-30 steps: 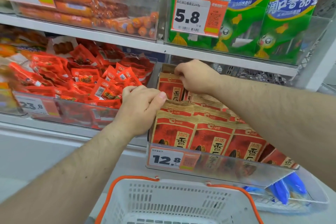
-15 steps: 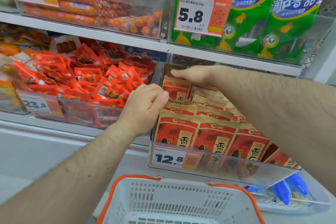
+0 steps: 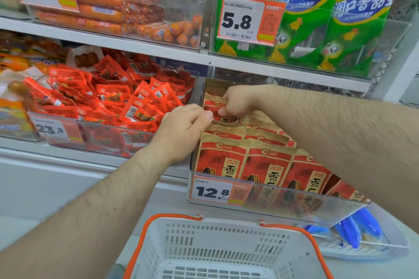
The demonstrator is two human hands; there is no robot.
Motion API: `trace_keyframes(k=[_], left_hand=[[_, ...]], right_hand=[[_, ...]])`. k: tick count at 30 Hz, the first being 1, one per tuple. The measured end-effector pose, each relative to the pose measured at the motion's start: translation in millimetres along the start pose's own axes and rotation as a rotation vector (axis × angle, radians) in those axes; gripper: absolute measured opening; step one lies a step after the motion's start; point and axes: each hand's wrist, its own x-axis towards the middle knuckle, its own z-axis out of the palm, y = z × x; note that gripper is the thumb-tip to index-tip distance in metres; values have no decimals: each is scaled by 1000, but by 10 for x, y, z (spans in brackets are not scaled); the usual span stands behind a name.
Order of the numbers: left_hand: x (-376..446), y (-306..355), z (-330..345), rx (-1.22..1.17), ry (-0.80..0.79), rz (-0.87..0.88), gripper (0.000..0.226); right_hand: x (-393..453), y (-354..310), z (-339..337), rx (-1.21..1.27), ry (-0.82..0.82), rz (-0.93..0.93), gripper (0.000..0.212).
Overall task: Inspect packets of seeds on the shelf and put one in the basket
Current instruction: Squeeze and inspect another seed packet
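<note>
Right hand (image 3: 238, 99) fingers pinch rear seed packet (image 3: 215, 108) | left hand (image 3: 181, 129) fingers curled, grip hidden

The scene is lit brightly and evenly from above, and only soft shadows are cast under the shelf boards. Pale glare is seen on the clear bin front (image 3: 294, 201). Straight shelf lines are bent by wide-angle distortion near the edges. The left-edge packets (image 3: 13, 115) are blurred.
</note>
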Motion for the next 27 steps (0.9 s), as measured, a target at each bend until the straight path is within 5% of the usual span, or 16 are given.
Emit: trace_keyframes(k=[5, 10, 13, 15, 17, 19, 24, 27], left_hand=[[0, 70, -17, -44, 11, -65, 65], [-42, 164, -35, -179, 9, -140, 48], [-57, 186, -31, -240, 14, -165, 29], [-63, 190, -26, -259, 9, -164, 25], [-87, 217, -16, -291, 19, -166, 27], [-85, 248, -10, -284, 19, -189, 32], [-115, 261, -23, -522, -45, -211, 23], [-182, 224, -19, -725, -20, -319, 21]], right_hand=[[-338, -28, -15, -87, 326, -96, 28], [-703, 59, 57, 185, 613, -57, 27], [-897, 123, 131, 538, 805, 65, 26], [-1047, 115, 172, 1071, 873, 140, 22], [-1201, 77, 211, 1679, 770, 177, 14], [-1338, 49, 276, 2030, 594, 161, 11], [-1521, 101, 432, 2144, 190, -8, 9], [-1609, 161, 490, 2073, 12, -100, 27]])
